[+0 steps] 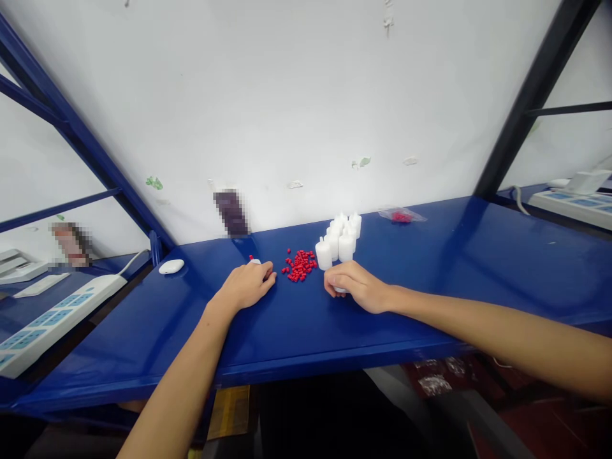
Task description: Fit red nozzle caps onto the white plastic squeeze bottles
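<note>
My left hand (247,284) rests low over the blue table with its fingers curled. A bit of white with a red tip (251,257) shows just past its knuckles; the rest is hidden by the hand. To the right of it lies a loose pile of small red caps (300,265). Beyond my right hand (356,285) stand several white bottles (324,255) with thin spouts, grouped close together. That hand is closed, and part of a white bottle (340,290) shows under its fingers.
A clear bag (401,216) with red pieces lies at the back right. An oval white object (171,266) is at the left, near a power strip (57,325). A blurred dark rectangle (232,213) leans on the wall. Metal posts (521,108) frame the table (296,344).
</note>
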Demonstrator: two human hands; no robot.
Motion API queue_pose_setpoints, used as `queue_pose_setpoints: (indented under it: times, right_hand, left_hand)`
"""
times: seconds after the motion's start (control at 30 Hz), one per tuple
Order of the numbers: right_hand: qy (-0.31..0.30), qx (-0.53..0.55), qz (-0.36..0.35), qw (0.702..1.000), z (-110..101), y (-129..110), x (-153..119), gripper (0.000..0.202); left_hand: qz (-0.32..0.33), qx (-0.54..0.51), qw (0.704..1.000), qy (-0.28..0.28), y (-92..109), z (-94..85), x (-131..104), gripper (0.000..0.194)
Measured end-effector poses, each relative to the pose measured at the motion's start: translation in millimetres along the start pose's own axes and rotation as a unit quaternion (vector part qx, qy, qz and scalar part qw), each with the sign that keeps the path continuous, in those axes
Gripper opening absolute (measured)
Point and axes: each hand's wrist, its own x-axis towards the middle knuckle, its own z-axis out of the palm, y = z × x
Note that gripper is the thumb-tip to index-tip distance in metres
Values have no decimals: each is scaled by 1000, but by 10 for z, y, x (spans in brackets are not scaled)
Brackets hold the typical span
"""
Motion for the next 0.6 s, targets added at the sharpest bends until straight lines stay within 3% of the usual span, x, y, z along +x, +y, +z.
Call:
queue_pose_setpoints:
  times: [0.1, 0.17, 0.27, 0.33, 0.47, 0.6]
  right_hand:
    - [24, -5, 5, 1000, 11, -2, 5, 39]
    - [47, -7, 12, 999, 17, 1, 10, 40]
    - [65, 1, 28, 997, 34, 16, 18, 44]
    - [51, 24, 27, 998, 47, 29, 21, 47]
    - [43, 65, 11, 997, 66, 55, 14, 49]
    - [51, 49, 12, 997, 60, 60, 5, 49]
  left_hand:
    - [34, -21, 998, 41, 98, -9, 9, 26]
    - [88, -49, 989, 112, 205, -5, 8, 23]
    - [217, -80, 944, 235, 445, 35, 14, 22]
    - [277, -96, 913, 283, 632, 75, 39, 23]
    - [281, -147, 900, 298, 919, 134, 131, 26]
    - [297, -126, 896, 304, 983, 155, 184, 25]
